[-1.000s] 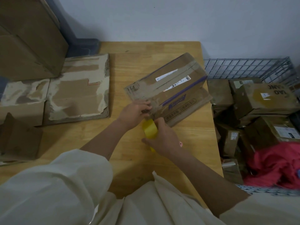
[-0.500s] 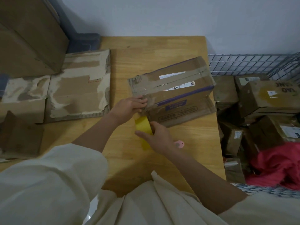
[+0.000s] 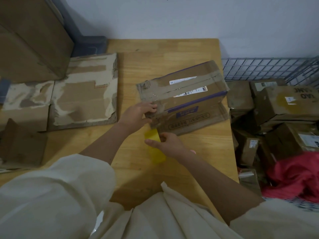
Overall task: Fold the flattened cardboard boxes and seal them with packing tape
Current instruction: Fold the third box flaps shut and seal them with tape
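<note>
My left hand [image 3: 138, 113] pinches the box [image 3: 183, 100] corner; my right hand [image 3: 166, 144] grips the yellow tape [image 3: 152, 136] (roll seemingly hidden), so I pull it taut, square to the seam

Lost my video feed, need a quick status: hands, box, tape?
Left hand grips box at its near corner. Right hand holds yellow tape, strip running to that corner. Box folded, on table. Nothing in the way.

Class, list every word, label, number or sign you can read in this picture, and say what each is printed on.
"LAO" and, above it, letters like "JNC", upside down: on the big box in the wire bin.
White shipping labels on the box being taped: too small to read.
Purple logo and outlined characters on its side: blurred, unreadable.
White labels on other bin boxes: unreadable.
</note>
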